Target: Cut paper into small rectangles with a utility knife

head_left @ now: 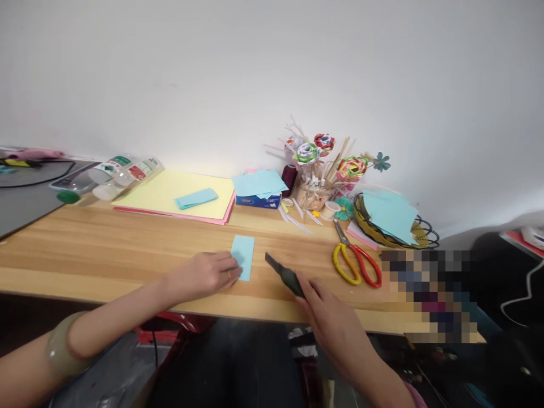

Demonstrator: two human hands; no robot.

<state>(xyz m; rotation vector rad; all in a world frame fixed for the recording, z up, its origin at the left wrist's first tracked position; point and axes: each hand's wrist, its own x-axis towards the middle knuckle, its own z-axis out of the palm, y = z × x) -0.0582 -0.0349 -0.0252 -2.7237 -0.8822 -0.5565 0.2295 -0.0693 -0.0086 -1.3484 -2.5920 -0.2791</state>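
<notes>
nearest the camera: left forearm [134,314] with a pale bangle [68,344], crossing the near edge of the table [127,243]. left hand [216,272]: fingers curled close together, tips on the lower left part of a light blue paper slip [243,249]; cannot tell whether the slip is pinched or only pressed. slip lies flat on the table, near the middle of the near edge, its long sides running away from that edge. right hand [327,311]: closed around the dark green handle of a knife [291,279], raised over the near edge; blade points toward the far edge and leftward, just beside the slip, apart from it. scissors [345,239], with one yellow and one red handle loop, lie right of the knife, blades toward the far edge. along the far edge, left to right: plastic bottles [127,173], yellow paper [157,190] bearing a small blue stack [196,198], blue box [259,202] under blue sheets [259,182], paper flowers [309,153], and, by the far right corner, a basket [361,218] with more blue sheets.
</notes>
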